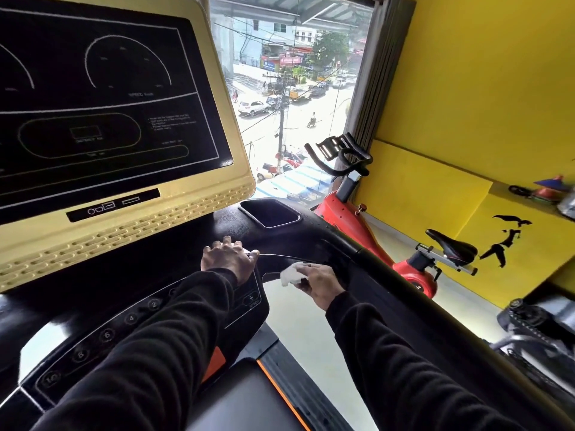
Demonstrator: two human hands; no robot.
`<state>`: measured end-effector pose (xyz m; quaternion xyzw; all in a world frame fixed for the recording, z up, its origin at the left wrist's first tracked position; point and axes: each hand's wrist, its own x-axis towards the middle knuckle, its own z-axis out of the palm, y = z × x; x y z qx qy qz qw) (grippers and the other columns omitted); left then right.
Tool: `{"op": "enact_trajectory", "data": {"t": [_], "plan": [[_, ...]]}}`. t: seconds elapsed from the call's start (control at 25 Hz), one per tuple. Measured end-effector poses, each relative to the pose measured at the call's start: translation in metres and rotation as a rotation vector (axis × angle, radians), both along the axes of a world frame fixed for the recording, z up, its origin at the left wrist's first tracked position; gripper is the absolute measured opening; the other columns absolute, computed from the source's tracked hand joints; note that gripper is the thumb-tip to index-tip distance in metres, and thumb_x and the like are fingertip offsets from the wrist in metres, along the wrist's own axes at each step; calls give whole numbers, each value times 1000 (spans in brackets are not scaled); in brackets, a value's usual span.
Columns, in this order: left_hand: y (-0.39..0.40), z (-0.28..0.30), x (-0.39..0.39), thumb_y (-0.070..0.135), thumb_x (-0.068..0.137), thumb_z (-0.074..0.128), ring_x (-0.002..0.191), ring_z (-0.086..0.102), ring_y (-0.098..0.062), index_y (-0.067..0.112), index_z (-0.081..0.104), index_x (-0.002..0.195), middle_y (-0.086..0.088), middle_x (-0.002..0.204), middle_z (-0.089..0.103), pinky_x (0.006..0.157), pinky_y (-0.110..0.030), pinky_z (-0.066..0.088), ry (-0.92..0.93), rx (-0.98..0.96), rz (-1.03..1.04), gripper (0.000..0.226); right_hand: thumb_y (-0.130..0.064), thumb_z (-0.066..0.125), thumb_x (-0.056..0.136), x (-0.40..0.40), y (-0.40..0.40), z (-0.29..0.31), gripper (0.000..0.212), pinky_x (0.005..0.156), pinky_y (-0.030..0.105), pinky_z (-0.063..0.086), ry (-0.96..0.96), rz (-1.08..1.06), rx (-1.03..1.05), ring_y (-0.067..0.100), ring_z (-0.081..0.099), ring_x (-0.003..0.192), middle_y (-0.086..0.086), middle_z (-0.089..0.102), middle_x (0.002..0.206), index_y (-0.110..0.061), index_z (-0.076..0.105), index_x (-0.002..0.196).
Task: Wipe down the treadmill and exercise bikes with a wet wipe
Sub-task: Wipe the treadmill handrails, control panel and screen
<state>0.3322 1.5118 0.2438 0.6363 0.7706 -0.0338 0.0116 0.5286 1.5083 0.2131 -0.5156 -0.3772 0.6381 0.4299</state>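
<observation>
Head view looks down over a treadmill (289, 241) console, its black dash curving off to the right below a cream-framed display panel (102, 98). On the dash the left hand (228, 258) lies palm down with fingers spread and relaxed, gripping nothing, just above a strip of numbered buttons (107, 335). Close to its right, the right hand (317, 283) pinches a crumpled white wet wipe (292, 273), with the wipe pressed against the underside edge of the black side rail (389, 275). Both arms wear dark sleeves (149, 353). A rectangular recess (269, 213) sits in the dash beyond the hands. Lower down, the grey running belt (236, 399) shows with an orange-trimmed edge. Beyond the rail on the right stands a red exercise bike (404, 262) with black handlebars and a black saddle, well apart from the hands, beside a yellow wall (482, 88). Behind the console, a window (289, 88) gives onto a street with cars.
</observation>
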Motion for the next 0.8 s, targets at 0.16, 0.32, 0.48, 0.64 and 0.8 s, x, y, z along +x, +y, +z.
{"op": "enact_trajectory", "data": {"t": [0.16,0.32,0.48,0.64,0.8], "plan": [[4,4,2,62,96,29,134,41,-29,17,47,141,-8,151,39,105,-43,33,-82,-18,39,67,2,51,93,-14,5,15,16,50,19,49,14,-73,40,12,59,56,10,61,72,-2,63,83],[19,11,-4,62,93,40,130,45,-28,18,54,134,-6,143,48,103,-42,38,-216,-10,96,62,3,53,92,-25,38,18,17,51,21,50,-21,-50,95,15,60,63,6,63,72,-7,62,82],[43,7,-16,55,90,49,121,53,-26,17,63,124,-5,133,55,101,-39,45,-313,55,250,53,-18,62,91,-44,94,12,11,72,31,51,-519,42,417,21,64,79,4,71,82,-14,72,90],[53,3,-17,50,88,51,128,48,-28,22,57,134,-4,141,47,105,-40,42,-318,-14,368,55,-18,56,93,-63,131,8,16,76,33,44,-889,146,860,29,63,87,9,69,92,-15,72,95],[53,3,-16,53,87,50,131,45,-27,24,48,142,-2,143,44,107,-41,40,-350,-26,473,62,-7,59,91,-78,151,-15,20,82,23,47,-912,569,1093,10,63,91,-2,60,91,-12,73,105]]}}
